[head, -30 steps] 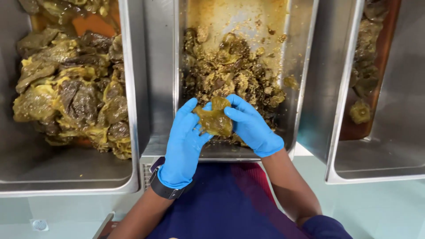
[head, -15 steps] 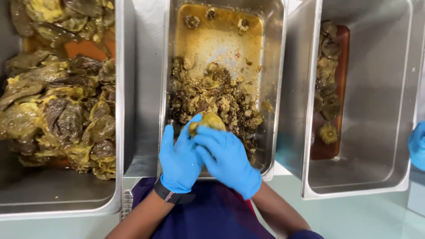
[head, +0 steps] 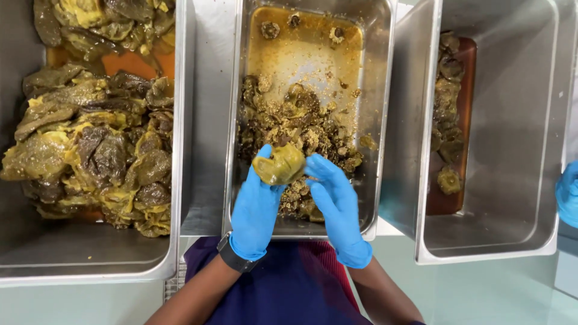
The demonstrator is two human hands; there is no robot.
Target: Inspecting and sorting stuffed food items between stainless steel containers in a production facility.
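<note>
— Where's the piece now?

— In the left hand (head: 256,207); its grip is closed around a yellow-green lump (head: 279,164), held just above the near end of the middle steel pan (head: 233,120); the right hand (head: 337,201) sits at three o'clock of the lump, fingers loosely spread, holding nothing that I can see.

— Any risk?

— I'd say the lump looks slick and soft; blue gloves on wet food could let it slide back into the brown heap (head: 295,129) at twelve o'clock; squeeze too hard and it may tear.

— And the others?

— The full pan (head: 177,90) at nine o'clock, a deeper pan (head: 518,150) at three o'clock; another person's gloved hand (head: 568,192) shows at the far right edge.
</note>
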